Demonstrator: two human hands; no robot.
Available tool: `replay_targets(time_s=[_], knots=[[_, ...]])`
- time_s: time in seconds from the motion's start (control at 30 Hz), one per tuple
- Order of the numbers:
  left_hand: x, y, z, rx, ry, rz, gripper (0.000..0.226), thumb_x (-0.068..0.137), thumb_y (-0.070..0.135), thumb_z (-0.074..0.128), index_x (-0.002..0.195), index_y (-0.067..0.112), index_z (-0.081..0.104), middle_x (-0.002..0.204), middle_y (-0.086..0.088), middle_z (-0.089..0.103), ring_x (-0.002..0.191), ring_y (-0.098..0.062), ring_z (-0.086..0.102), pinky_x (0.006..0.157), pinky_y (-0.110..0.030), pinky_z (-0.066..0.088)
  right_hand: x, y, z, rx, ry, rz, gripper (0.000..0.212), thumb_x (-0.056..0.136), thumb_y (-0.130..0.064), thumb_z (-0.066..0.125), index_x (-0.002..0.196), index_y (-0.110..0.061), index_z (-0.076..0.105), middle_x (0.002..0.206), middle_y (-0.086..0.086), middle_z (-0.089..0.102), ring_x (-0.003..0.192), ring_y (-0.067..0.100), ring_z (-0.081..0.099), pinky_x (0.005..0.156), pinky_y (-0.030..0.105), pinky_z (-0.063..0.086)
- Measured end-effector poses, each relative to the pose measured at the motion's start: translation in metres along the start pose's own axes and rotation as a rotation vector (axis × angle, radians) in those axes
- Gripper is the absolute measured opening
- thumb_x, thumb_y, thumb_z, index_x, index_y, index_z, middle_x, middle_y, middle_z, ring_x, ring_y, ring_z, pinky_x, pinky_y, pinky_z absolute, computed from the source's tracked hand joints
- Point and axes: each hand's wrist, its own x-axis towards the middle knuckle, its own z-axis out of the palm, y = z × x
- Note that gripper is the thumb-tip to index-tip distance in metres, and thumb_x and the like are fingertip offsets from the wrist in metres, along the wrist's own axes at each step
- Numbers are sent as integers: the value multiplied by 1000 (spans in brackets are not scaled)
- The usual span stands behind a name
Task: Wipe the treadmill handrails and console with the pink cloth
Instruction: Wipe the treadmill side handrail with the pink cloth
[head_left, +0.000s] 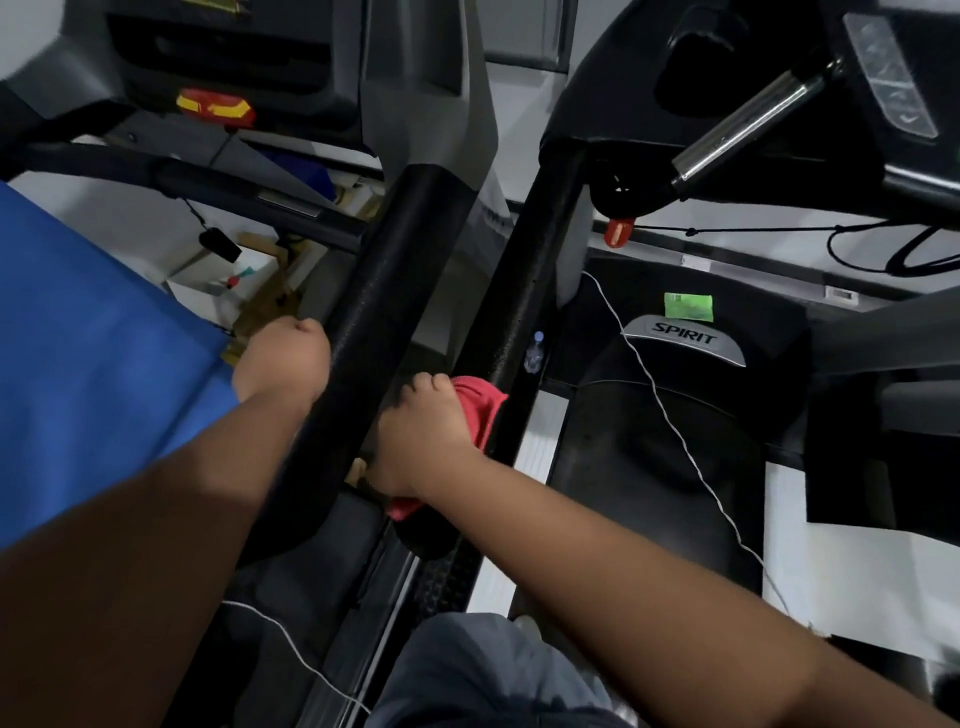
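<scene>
Head view: left hand (283, 364) is gripping one black handrail (379, 312); right hand (421, 441) is pressing a bunched pink cloth (480, 410) around the neighbouring handrail (524, 301).

- Both forearms bare, no sleeves showing.
- Left hand (285, 358) and right hand (415, 436): no gloves, rings or watch visible.
- Blue shirt (93, 332) at left.
- Grey-blue trousers (483, 675) below.
</scene>
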Motion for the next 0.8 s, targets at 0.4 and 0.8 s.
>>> replay_targets(time_s=[0.4,0.8], knots=[[-4,1,0,25,29,62,35,101,22,25,96,3,55,90,-17,51,84,-31,48,70,-37,34,-63,54,39,468,647,-64,42,85,-28,48,119,-7,58,130,16,50,125,30,39,112,35,25],[1,0,1,58,-4,75,35,101,15,25,97,-3,55,105,-28,58,101,-41,54,72,-39,36,-50,-10,16,-69,199,-225,39,81,-49,54,101,-18,68,92,6,64,88,25,56,87,35,40]])
